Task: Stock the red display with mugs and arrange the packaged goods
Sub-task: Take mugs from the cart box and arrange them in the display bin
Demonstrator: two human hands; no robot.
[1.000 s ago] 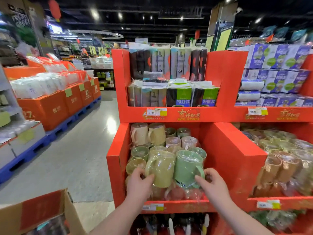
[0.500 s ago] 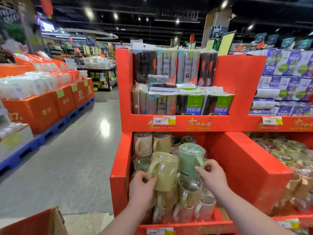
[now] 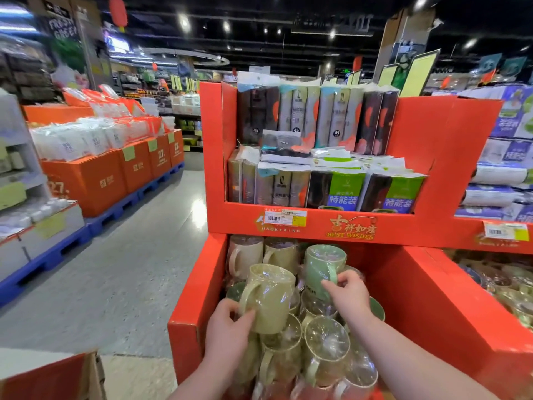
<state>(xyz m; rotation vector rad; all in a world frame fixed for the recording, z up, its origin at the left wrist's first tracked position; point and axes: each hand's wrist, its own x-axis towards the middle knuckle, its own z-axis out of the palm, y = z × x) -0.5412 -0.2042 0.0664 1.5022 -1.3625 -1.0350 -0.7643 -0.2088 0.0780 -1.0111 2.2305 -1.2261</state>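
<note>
Mugs are being stocked: left hand (image 3: 227, 333) grips a film-wrapped olive ceramic mug (image 3: 269, 301), right hand (image 3: 349, 298) a pale-green wrapped mug (image 3: 321, 265), over the red cardboard display (image 3: 196, 287); next, seating both 2 steadily on the far rows.

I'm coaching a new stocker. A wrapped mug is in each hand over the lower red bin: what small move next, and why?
Probably lower the yellow-green mug in the left hand onto the wrapped mugs below it: it seems to hang tilted above that layer, while the right hand grips the green mug farther back.
</note>
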